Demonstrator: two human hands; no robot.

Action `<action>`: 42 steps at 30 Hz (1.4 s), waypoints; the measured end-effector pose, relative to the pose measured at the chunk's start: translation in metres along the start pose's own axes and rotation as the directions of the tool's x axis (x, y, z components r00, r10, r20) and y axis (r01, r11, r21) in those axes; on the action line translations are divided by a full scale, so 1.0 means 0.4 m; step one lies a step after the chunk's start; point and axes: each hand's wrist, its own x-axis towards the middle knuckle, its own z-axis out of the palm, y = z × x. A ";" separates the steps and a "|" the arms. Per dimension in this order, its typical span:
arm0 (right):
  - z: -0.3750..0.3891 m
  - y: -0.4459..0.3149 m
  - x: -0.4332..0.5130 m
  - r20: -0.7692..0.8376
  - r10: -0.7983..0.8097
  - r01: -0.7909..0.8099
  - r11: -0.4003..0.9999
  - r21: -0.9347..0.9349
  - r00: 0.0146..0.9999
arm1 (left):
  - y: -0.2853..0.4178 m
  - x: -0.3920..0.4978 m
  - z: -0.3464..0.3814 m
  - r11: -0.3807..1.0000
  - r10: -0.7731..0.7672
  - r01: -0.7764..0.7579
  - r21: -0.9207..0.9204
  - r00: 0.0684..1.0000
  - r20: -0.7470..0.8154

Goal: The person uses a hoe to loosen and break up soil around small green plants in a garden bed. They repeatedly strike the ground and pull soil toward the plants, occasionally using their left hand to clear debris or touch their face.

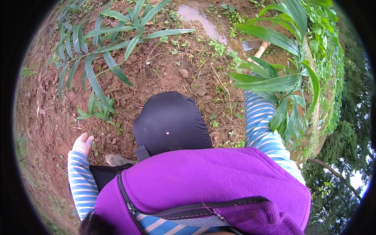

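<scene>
My left hand [83, 142] hangs over the soil at the left, past a blue-and-white striped sleeve. Its thumb stands a little apart from the fingers, and nothing shows in it. At the upper right my right hand [249, 68] is mostly hidden behind long green leaves, at the near end of a light wooden handle [261, 50]. The hand seems closed around this handle. A flat metal blade [249, 45] lies by the handle's far end, near muddy water. A broad-leaved plant [273, 79] stands over my right forearm.
Another long-leaved plant [135, 30] leans across the upper left, with a small leafy plant [100, 110] below it. A muddy puddle [199, 19] lies ahead. My dark-clad knee [171, 120] is raised over reddish soil [126, 97]. Dense green growth [329, 58] borders the right.
</scene>
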 end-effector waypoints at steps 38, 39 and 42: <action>-0.102 -0.062 -0.117 0.152 0.327 -0.345 0.933 0.106 0.933 | 0.127 -0.072 0.024 0.990 0.091 -0.085 0.112 0.994 -0.055; -0.100 -0.065 -0.097 0.150 0.262 -0.281 0.952 0.119 0.953 | 0.140 -0.071 0.024 0.982 0.049 -0.037 0.186 0.997 -0.060; -0.041 -0.047 -0.004 0.132 0.061 -0.079 0.987 0.140 0.989 | 0.155 -0.072 0.019 0.981 -0.025 0.033 0.190 0.999 -0.045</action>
